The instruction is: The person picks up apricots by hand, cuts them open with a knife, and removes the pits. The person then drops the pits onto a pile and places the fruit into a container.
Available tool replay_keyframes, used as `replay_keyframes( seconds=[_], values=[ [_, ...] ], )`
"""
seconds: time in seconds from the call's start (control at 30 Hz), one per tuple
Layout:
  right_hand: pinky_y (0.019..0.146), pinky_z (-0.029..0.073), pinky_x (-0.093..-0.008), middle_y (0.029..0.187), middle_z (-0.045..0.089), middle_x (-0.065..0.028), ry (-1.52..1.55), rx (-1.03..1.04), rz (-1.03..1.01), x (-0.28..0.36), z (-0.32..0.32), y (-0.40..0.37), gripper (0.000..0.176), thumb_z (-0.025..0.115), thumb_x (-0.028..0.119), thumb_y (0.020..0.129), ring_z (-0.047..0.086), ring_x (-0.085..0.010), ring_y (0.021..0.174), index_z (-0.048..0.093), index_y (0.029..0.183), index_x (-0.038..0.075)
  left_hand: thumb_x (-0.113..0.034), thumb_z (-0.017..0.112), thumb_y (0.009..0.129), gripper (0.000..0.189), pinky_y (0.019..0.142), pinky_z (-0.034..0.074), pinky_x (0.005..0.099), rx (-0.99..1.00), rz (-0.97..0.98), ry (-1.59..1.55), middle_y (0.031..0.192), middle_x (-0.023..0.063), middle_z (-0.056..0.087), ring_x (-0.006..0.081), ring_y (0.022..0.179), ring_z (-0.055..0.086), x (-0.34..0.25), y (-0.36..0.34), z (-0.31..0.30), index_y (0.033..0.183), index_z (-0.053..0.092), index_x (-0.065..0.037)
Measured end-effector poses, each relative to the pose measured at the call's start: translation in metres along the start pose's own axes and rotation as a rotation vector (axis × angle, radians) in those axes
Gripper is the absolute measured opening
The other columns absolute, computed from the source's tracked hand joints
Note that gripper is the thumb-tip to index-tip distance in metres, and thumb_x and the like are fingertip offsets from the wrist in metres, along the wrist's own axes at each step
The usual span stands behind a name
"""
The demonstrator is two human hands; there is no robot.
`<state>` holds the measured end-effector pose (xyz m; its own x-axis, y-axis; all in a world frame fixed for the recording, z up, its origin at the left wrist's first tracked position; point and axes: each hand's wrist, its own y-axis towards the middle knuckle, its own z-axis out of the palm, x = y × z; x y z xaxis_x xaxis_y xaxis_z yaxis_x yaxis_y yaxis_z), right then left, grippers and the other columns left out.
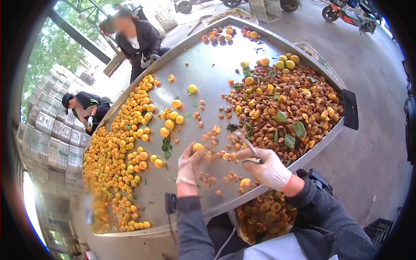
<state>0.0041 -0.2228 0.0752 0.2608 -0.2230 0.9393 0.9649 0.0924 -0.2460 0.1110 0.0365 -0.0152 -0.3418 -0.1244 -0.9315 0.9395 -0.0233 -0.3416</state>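
Note:
My left hand (189, 167), in a white glove, is closed around a yellow-orange apricot (198, 147) over the metal table (208, 108). To its right, my gloved right hand (269, 167) grips a small knife (248, 143), blade angled up and away to the left. Several apricot pits (210, 143) are scattered on the metal between and beyond the hands. Past my right hand rises a large heap of brown pits (277, 123), mixed with leaves and some fruit. Below the table edge, a container of halved apricots (265, 214) stands at my lap.
Whole apricots (125, 143) form a long pile along the table's left side. A black phone (350, 109) sits at the right rim. Two people, one standing (149, 34) and one bent over (93, 106), are across the table near stacked crates (52, 134). A scooter (351, 17) is parked behind.

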Motion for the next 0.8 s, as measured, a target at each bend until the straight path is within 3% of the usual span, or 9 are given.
replay_keyframes(
  seconds=[0.03, 0.1, 0.27, 0.33, 0.4, 0.43, 0.67, 0.77, 0.8],
  values=[
    [0.057, 0.043, -0.0214, 0.075, 0.059, 0.0042, -0.083, 0.008, -0.089, -0.016, 0.002, 0.003, 0.02, 0.06, 0.004, 0.087, 0.05, -0.0045, 0.062, 0.069, 0.104, 0.004, -0.009, 0.065, 0.087, 0.044, 0.092, 0.053, 0.0386, 0.005, -0.001, 0.0, 0.117, 0.0157, 0.06, 0.0294, 0.102, 0.064, -0.006, -0.02, 0.009, 0.129, 0.051, -0.003],
    [0.06, 0.046, -0.0228, 0.077, 0.061, 0.003, -0.17, 0.019, -0.175, -0.03, 0.006, 0.005, 0.02, 0.06, 0.005, 0.087, 0.052, -0.0057, 0.066, 0.069, 0.105, 0.004, -0.009, 0.067, 0.088, 0.049, 0.094, 0.053, 0.0408, 0.252, 0.059, -0.498, 0.118, 0.0137, 0.06, 0.0275, 0.101, 0.064, -0.013, -0.065, 0.036, 0.131, 0.047, 0.0],
    [0.069, 0.051, -0.0269, 0.083, 0.068, -0.0049, -0.406, 0.163, -0.1, -0.033, 0.016, -0.002, 0.017, 0.06, 0.004, 0.087, 0.06, -0.0083, 0.076, 0.07, 0.1, 0.006, -0.018, 0.071, 0.087, 0.049, 0.094, 0.052, 0.041, 0.323, 0.113, -0.647, 0.116, 0.0127, 0.061, 0.0264, 0.102, 0.064, 0.017, -0.093, 0.056, 0.129, 0.052, -0.002],
    [0.07, 0.052, -0.0298, 0.083, 0.07, -0.0095, -0.441, 0.183, -0.116, -0.036, 0.018, -0.004, 0.018, 0.06, 0.005, 0.084, 0.065, -0.0137, 0.075, 0.07, 0.1, 0.005, -0.024, 0.072, 0.086, 0.049, 0.091, 0.052, 0.0403, 0.386, 0.107, -0.684, 0.11, 0.0114, 0.064, 0.0263, 0.101, 0.064, 0.022, -0.096, 0.058, 0.127, 0.055, -0.004],
    [0.071, 0.053, -0.036, 0.086, 0.068, -0.0183, -0.594, 0.201, -0.226, -0.041, 0.019, -0.004, 0.019, 0.063, 0.013, 0.083, 0.067, -0.0322, 0.078, 0.07, 0.101, 0.009, -0.026, 0.072, 0.086, 0.05, 0.089, 0.052, 0.0401, 0.352, 0.103, -0.693, 0.108, 0.0107, 0.064, 0.0259, 0.1, 0.064, 0.02, -0.104, 0.061, 0.127, 0.055, -0.004],
    [0.07, 0.053, -0.0379, 0.086, 0.068, -0.0184, -0.611, 0.208, -0.221, -0.04, 0.021, -0.004, 0.021, 0.062, 0.013, 0.084, 0.066, -0.0351, 0.078, 0.07, 0.103, 0.01, -0.028, 0.072, 0.086, 0.052, 0.088, 0.052, 0.0399, 0.319, 0.097, -0.695, 0.105, 0.01, 0.065, 0.0255, 0.099, 0.064, 0.019, -0.105, 0.062, 0.127, 0.054, -0.003],
    [0.07, 0.053, -0.0335, 0.085, 0.07, -0.016, -0.664, 0.193, -0.2, -0.037, 0.027, -0.001, 0.027, 0.058, 0.01, 0.082, 0.069, -0.027, 0.076, 0.069, 0.106, 0.007, -0.025, 0.073, 0.086, 0.052, 0.088, 0.052, 0.0401, 0.24, 0.164, -0.639, 0.104, 0.0106, 0.064, 0.0246, 0.096, 0.064, 0.019, -0.104, 0.063, 0.125, 0.054, 0.003],
    [0.069, 0.054, -0.0347, 0.085, 0.069, -0.0158, -0.781, 0.153, -0.205, -0.038, 0.03, 0.0, 0.026, 0.059, 0.01, 0.082, 0.069, -0.0294, 0.077, 0.069, 0.107, 0.009, -0.031, 0.07, 0.087, 0.045, 0.091, 0.051, 0.047, 0.164, 0.206, -0.539, 0.101, 0.0103, 0.064, 0.0267, 0.093, 0.064, 0.015, -0.108, 0.065, 0.117, 0.058, 0.001],
    [0.069, 0.053, -0.0366, 0.087, 0.069, -0.0172, -0.772, 0.158, -0.185, -0.039, 0.03, 0.0, 0.029, 0.058, 0.009, 0.082, 0.068, -0.0326, 0.079, 0.068, 0.109, 0.01, -0.019, 0.071, 0.086, 0.044, 0.09, 0.052, 0.0396, 0.134, 0.17, -0.534, 0.103, 0.0098, 0.064, 0.0227, 0.095, 0.064, 0.009, -0.113, 0.066, 0.121, 0.056, 0.003]
  ],
)
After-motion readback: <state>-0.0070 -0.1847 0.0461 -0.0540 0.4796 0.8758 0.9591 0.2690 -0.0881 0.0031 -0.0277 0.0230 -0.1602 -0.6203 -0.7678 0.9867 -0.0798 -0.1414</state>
